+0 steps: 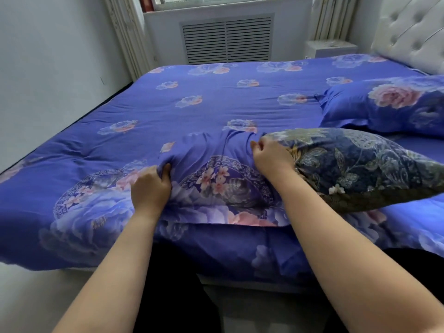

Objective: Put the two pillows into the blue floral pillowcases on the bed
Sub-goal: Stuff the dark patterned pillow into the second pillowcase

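A wide bed (pixel 216 97) under a blue floral quilt is filling the room. One blue floral cased pillow (pixel 389 106) is already lying by the headboard. A dark paisley bare pillow (pixel 360 169) is waiting, its corner meeting the flat blue floral pillowcase (pixel 216 179), whose edge the left hand (pixel 150 186) and right hand (pixel 270 156) are pinching; half seems left.

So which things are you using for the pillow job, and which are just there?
For the job: empty blue floral pillowcase, held by left hand and right hand; dark patterned bare pillow; already filled blue floral pillow.

Just there: blue flowered bedspread, white tufted headboard, slatted radiator cover.
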